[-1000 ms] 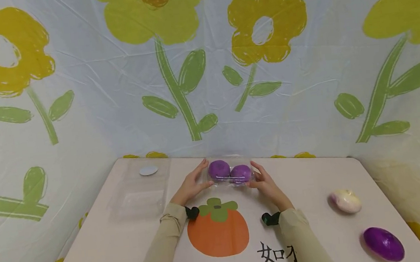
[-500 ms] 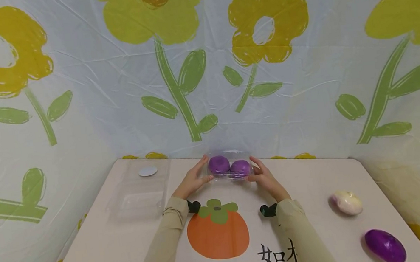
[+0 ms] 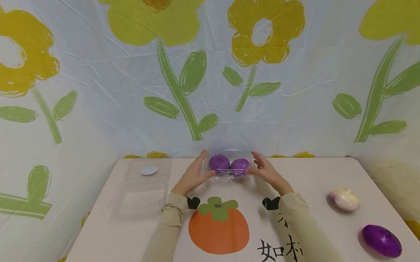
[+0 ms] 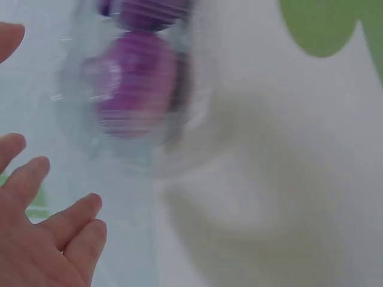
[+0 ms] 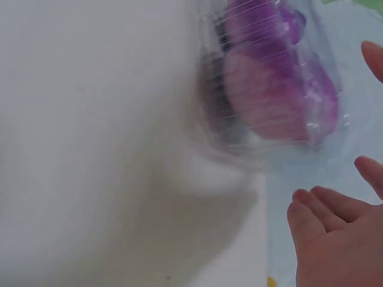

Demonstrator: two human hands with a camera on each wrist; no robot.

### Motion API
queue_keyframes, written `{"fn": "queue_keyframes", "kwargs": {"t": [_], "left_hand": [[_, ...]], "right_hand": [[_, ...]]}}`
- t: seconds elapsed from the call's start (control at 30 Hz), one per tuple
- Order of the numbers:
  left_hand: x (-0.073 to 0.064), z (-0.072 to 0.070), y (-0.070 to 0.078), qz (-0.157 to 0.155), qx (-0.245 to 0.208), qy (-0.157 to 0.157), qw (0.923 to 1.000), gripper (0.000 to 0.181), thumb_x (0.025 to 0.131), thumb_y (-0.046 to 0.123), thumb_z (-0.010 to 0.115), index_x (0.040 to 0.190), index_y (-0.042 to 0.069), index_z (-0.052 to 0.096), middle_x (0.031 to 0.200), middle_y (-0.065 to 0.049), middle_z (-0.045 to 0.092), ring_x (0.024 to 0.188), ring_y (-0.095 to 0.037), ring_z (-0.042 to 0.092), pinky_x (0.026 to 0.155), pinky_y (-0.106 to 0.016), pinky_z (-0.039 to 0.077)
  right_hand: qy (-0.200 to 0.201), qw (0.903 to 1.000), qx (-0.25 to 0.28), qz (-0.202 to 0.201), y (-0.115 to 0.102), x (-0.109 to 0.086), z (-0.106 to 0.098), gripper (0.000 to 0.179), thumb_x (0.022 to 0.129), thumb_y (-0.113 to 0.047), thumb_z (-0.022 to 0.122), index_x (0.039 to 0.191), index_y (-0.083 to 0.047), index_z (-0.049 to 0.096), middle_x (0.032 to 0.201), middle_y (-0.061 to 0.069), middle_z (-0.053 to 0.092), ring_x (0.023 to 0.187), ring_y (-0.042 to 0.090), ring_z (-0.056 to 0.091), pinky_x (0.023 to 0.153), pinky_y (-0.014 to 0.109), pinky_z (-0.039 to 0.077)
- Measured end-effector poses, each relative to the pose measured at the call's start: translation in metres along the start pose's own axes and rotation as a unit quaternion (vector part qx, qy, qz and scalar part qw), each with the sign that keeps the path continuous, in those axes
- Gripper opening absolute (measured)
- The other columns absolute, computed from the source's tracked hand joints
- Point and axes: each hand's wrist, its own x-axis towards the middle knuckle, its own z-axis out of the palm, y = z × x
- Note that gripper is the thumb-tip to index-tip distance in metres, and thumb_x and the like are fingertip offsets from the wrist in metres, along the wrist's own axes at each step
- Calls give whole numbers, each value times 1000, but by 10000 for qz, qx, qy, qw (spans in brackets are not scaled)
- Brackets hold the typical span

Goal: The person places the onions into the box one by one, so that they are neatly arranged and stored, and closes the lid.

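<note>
A clear plastic box (image 3: 231, 174) with two round purple vegetables (image 3: 219, 163) inside lies at the back of the table. To its left is my left hand (image 3: 192, 177), with fingers extended; the left wrist view shows a gap between those fingers (image 4: 84, 221) and the blurred box (image 4: 134, 149). On the other side my right hand (image 3: 270, 173) is spread beside the box. The right wrist view has its fingers (image 5: 308, 218) apart from the box too. Neither hand grips anything.
An opened clear plastic box (image 3: 140, 202) with a white oval label (image 3: 149, 170) is at the back left. To the right lie a cream-and-purple vegetable (image 3: 345, 199) and a glossy purple oval one (image 3: 381, 241). A flower-printed cloth (image 3: 123, 114) stands behind the table.
The box with the purple vegetables has moved slightly farther back. Both hands followed it, held it earlier, and now have let go with their fingers spread.
</note>
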Motion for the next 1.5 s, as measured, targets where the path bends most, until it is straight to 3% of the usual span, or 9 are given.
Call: {"fn": "queue_keyframes", "kwargs": {"t": [0.17,0.37,0.6,0.7,0.87,1.07,1.17,1.37,1.5], "left_hand": [[-7,-21,11,41,180,114,9998,79,97,31,64,158,5,21,164,-14,16,151,-28,15,121,-47,17],[-32,-53,13,170,321,396,9986,75,99,29,62,158,7,21,164,-12,16,150,-30,16,120,-51,16],[-81,-92,8,311,388,731,9961,74,100,29,60,159,8,19,164,-13,15,150,-34,15,118,-58,17],[-105,-106,3,269,523,900,9942,74,100,28,60,159,8,20,164,-14,18,149,-37,14,117,-61,16],[-153,-117,-11,54,650,1415,9878,73,98,24,62,158,8,23,162,-19,21,148,-46,5,115,-67,3],[-204,-121,-34,-378,669,2400,9677,70,97,17,62,155,1,26,161,-25,18,145,-53,0,111,-73,-2],[-222,-121,-44,-884,485,2717,9571,72,99,19,59,156,-2,20,161,-28,13,146,-52,3,113,-71,3],[-243,-121,-56,-2250,-428,2675,9359,78,105,37,44,157,-3,2,161,-29,5,148,-46,4,117,-63,7],[-248,-118,-63,-2676,-820,2487,9273,81,106,45,37,156,-3,-4,162,-27,5,148,-44,3,117,-62,7]], "right_hand": [[205,9995,-33,-229,-22,-11,-2,78,95,-11,64,155,4,18,161,26,14,147,44,14,121,52,12],[317,9977,165,-584,-80,-37,13,67,97,-7,62,151,8,25,158,28,21,147,43,16,121,50,15],[46,9884,873,-1241,-89,-38,57,68,98,-6,60,154,-1,23,162,18,20,150,33,16,121,44,15],[-310,9846,1159,-1269,-98,-46,80,72,98,-7,59,156,-2,17,163,19,16,150,33,14,121,46,15],[-1049,9748,1639,-1091,-103,-61,123,78,100,-10,56,158,-3,5,165,18,5,152,31,7,122,46,10],[-1851,9543,2306,-433,-95,-70,178,83,101,-16,55,158,-4,-5,165,16,-4,152,29,-1,122,47,5],[-2001,9464,2537,-5,-90,-73,202,84,101,-22,56,159,-6,-4,166,13,-4,152,29,-2,122,49,4],[-2067,9358,2830,378,-84,-72,234,84,100,-30,55,159,-8,0,166,11,-1,152,30,-1,121,52,2],[-2112,9317,2932,365,-85,-69,243,81,101,-32,52,159,-6,2,166,11,2,152,29,3,122,49,4]]}}
